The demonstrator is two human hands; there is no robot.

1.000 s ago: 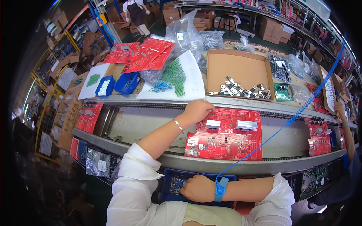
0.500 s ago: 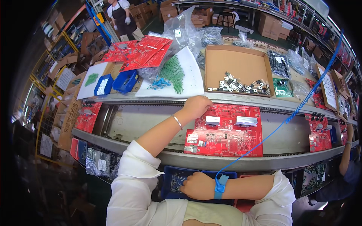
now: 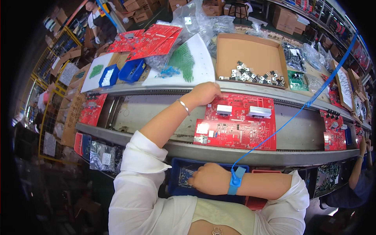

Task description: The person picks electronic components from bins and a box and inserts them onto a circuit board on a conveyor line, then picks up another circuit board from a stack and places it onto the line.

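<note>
Head view: my left hand (image 3: 204,93) is resting curled on the top left corner of the red board (image 3: 236,123) lying on the conveyor (image 3: 152,113). My right hand (image 3: 209,179) is reaching, fingers hidden, into the blue bin (image 3: 184,176) under the bench's near edge.

White rolled sleeves, silver bracelet (image 3: 183,106), blue wrist strap (image 3: 235,181) with cord.

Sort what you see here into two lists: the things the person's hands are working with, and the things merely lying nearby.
In use:
- large red circuit board, with the left hand on its upper left corner
- blue parts bin, which the right hand reaches into

Lying about:
- cardboard tray of small metal components
- white sheet with green parts
- smaller red board further along the conveyor
</note>
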